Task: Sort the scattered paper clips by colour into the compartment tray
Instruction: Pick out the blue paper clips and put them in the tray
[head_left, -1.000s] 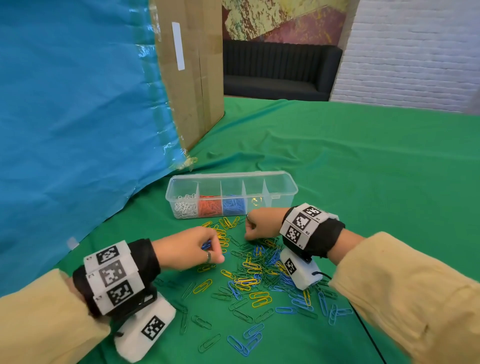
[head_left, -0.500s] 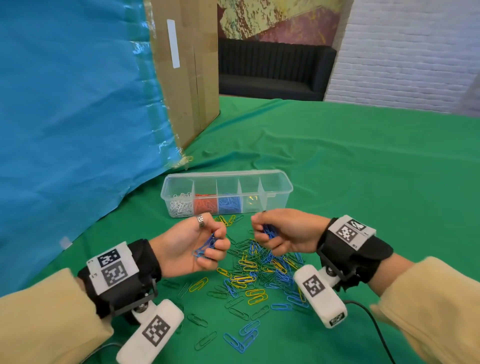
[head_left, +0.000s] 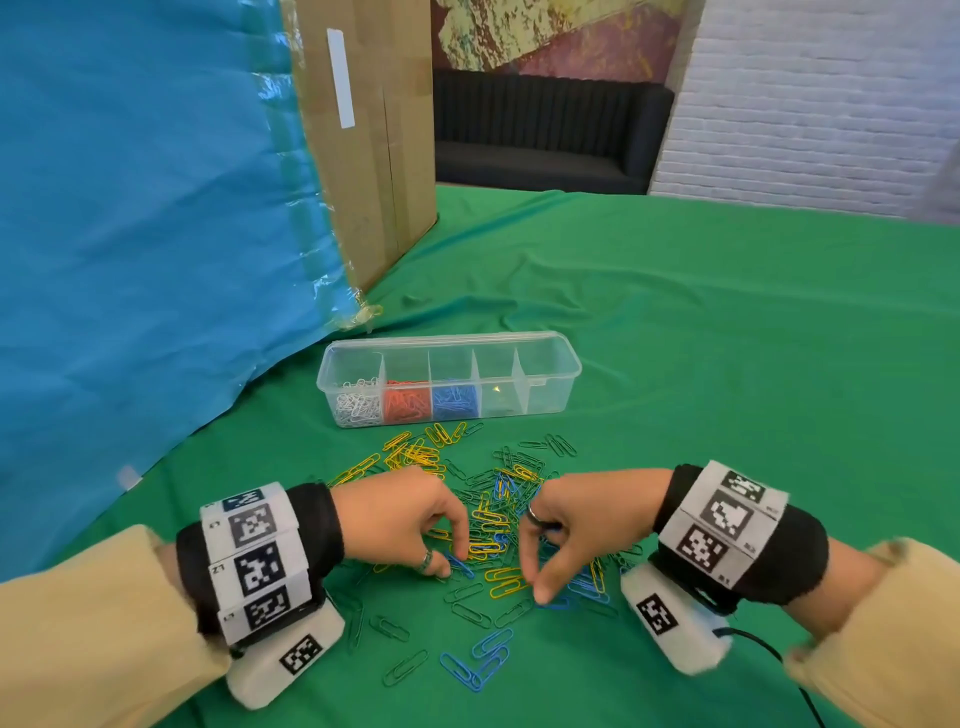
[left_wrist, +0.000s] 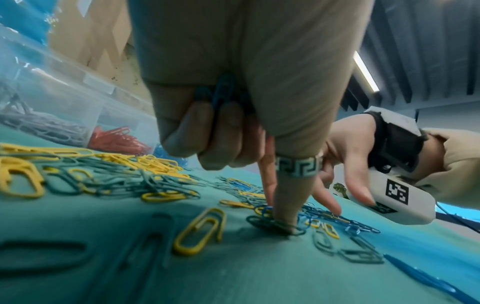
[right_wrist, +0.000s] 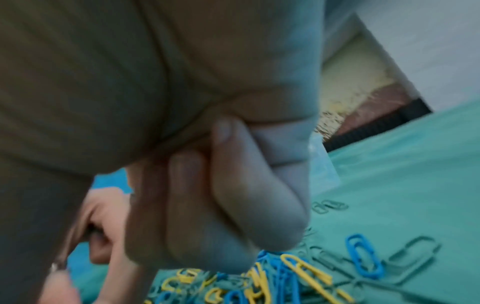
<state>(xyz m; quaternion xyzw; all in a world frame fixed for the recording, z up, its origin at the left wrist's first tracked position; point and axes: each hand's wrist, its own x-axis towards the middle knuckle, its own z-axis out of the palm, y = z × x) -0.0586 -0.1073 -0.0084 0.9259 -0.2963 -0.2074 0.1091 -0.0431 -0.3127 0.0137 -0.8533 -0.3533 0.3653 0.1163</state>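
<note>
Blue, yellow and green paper clips (head_left: 488, 519) lie scattered on the green cloth. Behind them stands the clear compartment tray (head_left: 452, 339), holding white, red and blue clips from the left, then one yellow clip, then a bare end section. My left hand (head_left: 449, 564) is down on the pile; its curled fingers hold a bunch of blue clips (left_wrist: 223, 90) while thumb and forefinger touch a blue clip (head_left: 461, 566). My right hand (head_left: 535, 587) reaches thumb and forefinger to another blue clip (head_left: 553, 604). Its other fingers (right_wrist: 233, 195) are curled, with a bit of blue showing under them.
A large blue-wrapped cardboard box (head_left: 358, 156) stands at the left, close behind the tray. More blue clips (head_left: 478, 665) and green clips (head_left: 405, 667) lie nearer to me. A black cable (head_left: 758, 644) runs from the right wrist unit. The cloth stretches on to the right.
Half a second ago both hands were lifted off the pile with blue clips in them. Now both are lowered onto the clips, fingertips on the cloth, nearer to me.
</note>
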